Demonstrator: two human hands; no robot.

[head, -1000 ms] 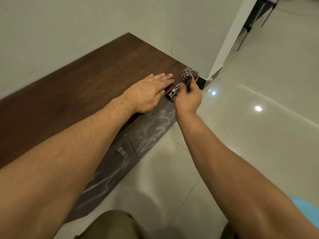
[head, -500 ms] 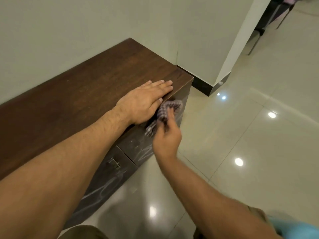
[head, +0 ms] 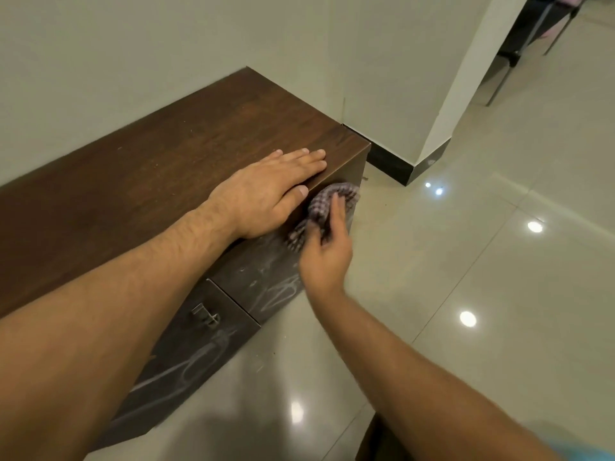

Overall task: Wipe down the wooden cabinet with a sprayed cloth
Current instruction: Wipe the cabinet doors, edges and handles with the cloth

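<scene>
Since half a second ago the cloth (head: pixel 324 207) has slid toward the cabinet (head: pixel 206 151) end corner, still on the front face just under the top edge. The right hand (head: pixel 327 252) pinches it in a bunched grip. The left hand (head: pixel 266 191) stays flat, fingers spread together on the cabinet top, thumb over the edge. Bare floor (head: pixel 466 261) lies open beside the cabinet.

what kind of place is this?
Probably a home interior, maybe a hallway: a low dark-brown wooden cabinet stands against a plain pale wall on a glossy cream tiled floor, with metal chair legs visible beyond the corner.
</scene>
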